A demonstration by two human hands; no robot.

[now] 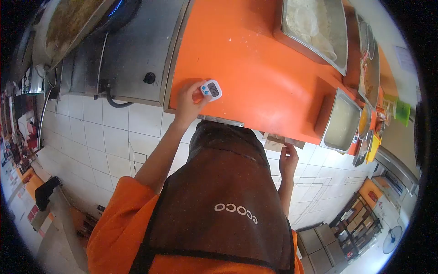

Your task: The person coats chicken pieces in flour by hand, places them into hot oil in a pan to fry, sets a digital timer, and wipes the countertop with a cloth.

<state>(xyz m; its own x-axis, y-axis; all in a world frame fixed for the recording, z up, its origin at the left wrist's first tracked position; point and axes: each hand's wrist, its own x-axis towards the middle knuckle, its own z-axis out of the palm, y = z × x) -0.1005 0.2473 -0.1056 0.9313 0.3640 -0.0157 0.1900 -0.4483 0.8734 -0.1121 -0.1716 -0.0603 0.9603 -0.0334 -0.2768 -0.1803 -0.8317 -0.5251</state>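
Observation:
A small white digital timer (211, 90) with a grey display and blue buttons is held in my left hand (189, 102), above the orange counter (237, 82) close to its front edge. My fingers are closed around the timer's side. My right hand (288, 160) is below the counter's front edge, next to a brown open drawer or box (277, 142). Its fingers are loosely curled, and I see nothing in them. Whether the fingertips touch the brown drawer or box I cannot tell.
A metal tray of white flour (310, 27) stands on the counter's far right. Nearer is a metal pan of pale liquid (341, 119), with several smaller containers beside it. At left are a steel stove top (132, 50) and a blue burner flame (116, 8). Tiled floor (109, 132) lies below.

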